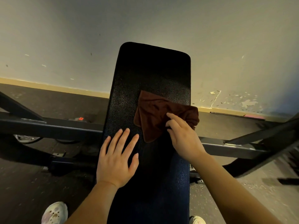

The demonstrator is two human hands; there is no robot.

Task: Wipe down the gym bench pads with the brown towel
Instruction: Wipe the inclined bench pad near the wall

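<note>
A long black textured bench pad (pixel 150 73) runs from the bottom of the view up toward the wall. The brown towel (pixel 155 113) lies crumpled on the pad's right side, one end hanging over the right edge. My right hand (pixel 182 138) pinches the towel's near fold between thumb and fingers. My left hand (pixel 118 157) rests flat on the pad with fingers spread, just left of the towel and not touching it.
Dark steel frame bars (pixel 48 128) cross under the bench on the left and another set (pixel 242 149) on the right. A scuffed pale wall (pixel 80 38) with a baseboard stands behind. My two light shoes (pixel 55 214) are on the dark rubber floor beside the bench.
</note>
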